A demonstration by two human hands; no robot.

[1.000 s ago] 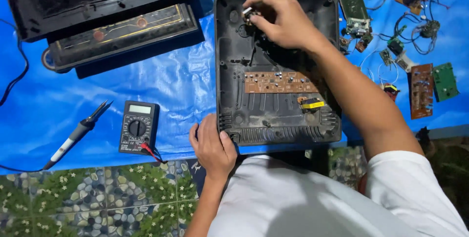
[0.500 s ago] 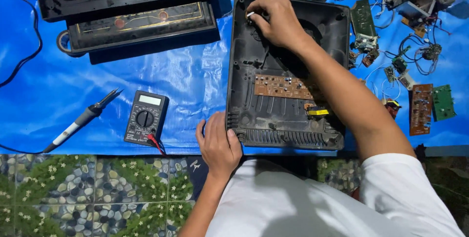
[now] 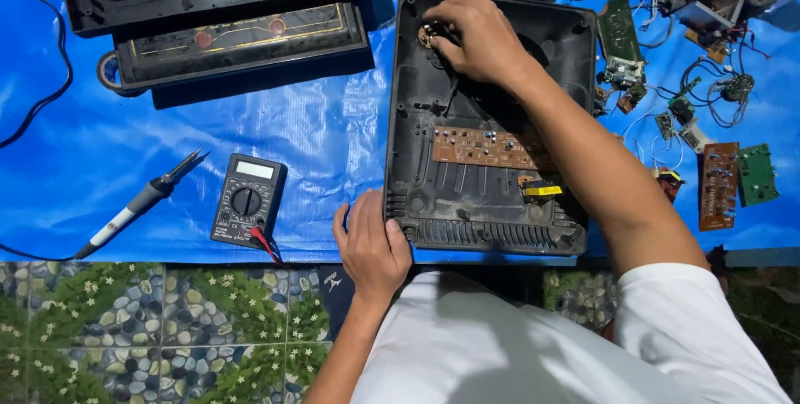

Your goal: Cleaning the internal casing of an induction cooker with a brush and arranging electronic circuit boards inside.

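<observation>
An opened black plastic appliance casing lies on a blue tarp, with a brown circuit board and a yellow-tagged part inside. My right hand reaches into the casing's far left corner, fingers pinched on a small round brownish part. My left hand rests on the near left corner of the casing, thumb over its edge, holding it steady.
A black multimeter and a soldering iron lie left of the casing. The appliance's black top panel sits at the far left. Loose circuit boards and wires are scattered to the right. Pebble-pattern floor lies below the tarp.
The view has shifted, so everything sits further right and lower in frame. My right hand stays at the casing's far corner and my left hand stays on the near edge.
</observation>
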